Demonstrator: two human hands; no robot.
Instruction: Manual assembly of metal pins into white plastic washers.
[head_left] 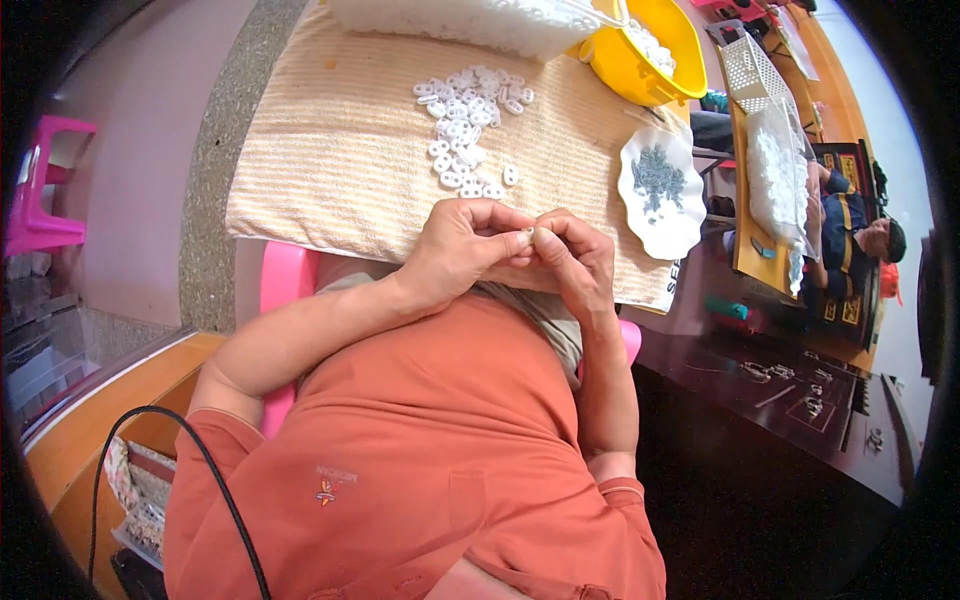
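Note:
My left hand [455, 248] and my right hand [580, 262] meet just over the near edge of the table, thumbs and forefingers pinched together. Whatever lies between the fingertips is small and mostly covered, so I cannot make it out. Beyond the hands, a loose pile of small white oval plastic pieces with two holes [458, 130] is spread on a striped beige towel [330, 150]. Right of my right hand stands a white wavy-edged plate [668, 240], with many tiny dark grey pieces [656, 178] heaped on it.
At the far edge lies a clear bag of white pieces [470, 25], beside a yellow basket [640, 75] holding more. A pink chair [283, 285] is under me. Another person [850, 235] sits off to the right, near a table with a white perforated basket [755, 75].

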